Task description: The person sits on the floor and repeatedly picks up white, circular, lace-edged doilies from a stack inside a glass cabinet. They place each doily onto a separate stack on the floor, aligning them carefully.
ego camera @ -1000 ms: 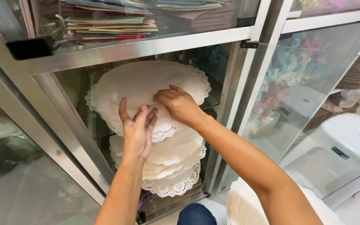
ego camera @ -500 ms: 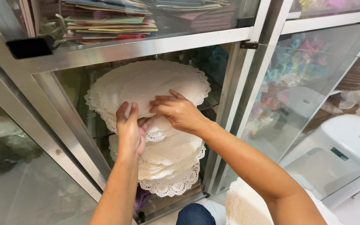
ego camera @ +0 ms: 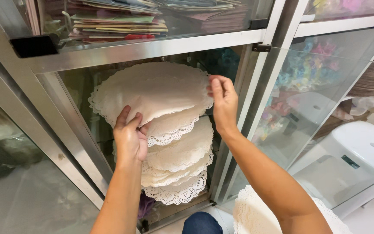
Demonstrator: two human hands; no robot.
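Glass-doored metal cabinet (ego camera: 152, 50) fills my view, with stacked round lace doilies inside its lower compartment. My left hand (ego camera: 130, 139) has its grip pinched on the lower edge of the top doily (ego camera: 152, 91), which stands tilted against the stack. My right hand (ego camera: 223, 102) pinches that doily's right rim beside the cabinet post.

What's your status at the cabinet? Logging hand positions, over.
Left hand grips the top doily at its lower edge. Right hand pinches its right rim. Doily stack beneath. Nothing blocking.
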